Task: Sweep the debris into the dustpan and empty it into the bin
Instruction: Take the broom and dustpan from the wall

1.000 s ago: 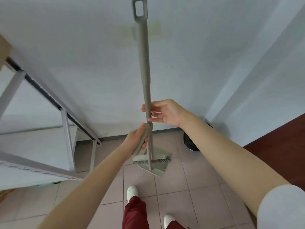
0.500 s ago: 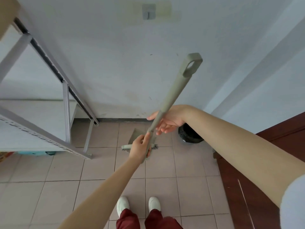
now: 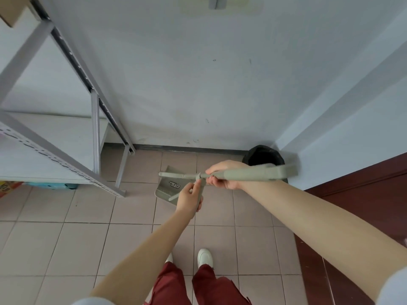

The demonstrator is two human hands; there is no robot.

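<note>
My right hand (image 3: 224,175) grips the grey-green broom handle (image 3: 248,173), which lies nearly level and points right, its looped end blurred over the bin. The broom's thin lower shaft (image 3: 176,175) runs left from that hand. My left hand (image 3: 189,199) is closed on the short dustpan handle (image 3: 200,187) just below the broom. The matching dustpan (image 3: 168,186) shows beyond my left hand, low over the tiles near the wall. A black-lined bin (image 3: 262,155) stands in the corner behind my right hand. I can make out no debris on the floor.
A grey metal shelving rack (image 3: 94,119) fills the left side, its legs on the tiles. A dark red wooden panel (image 3: 352,194) runs along the right. A hook (image 3: 217,2) is fixed high on the wall. My white shoes (image 3: 204,257) stand on the tiles below.
The broom handle has swung from upright down to the right until nearly level. My view has tilted downward. Both hands have kept their hold throughout.
</note>
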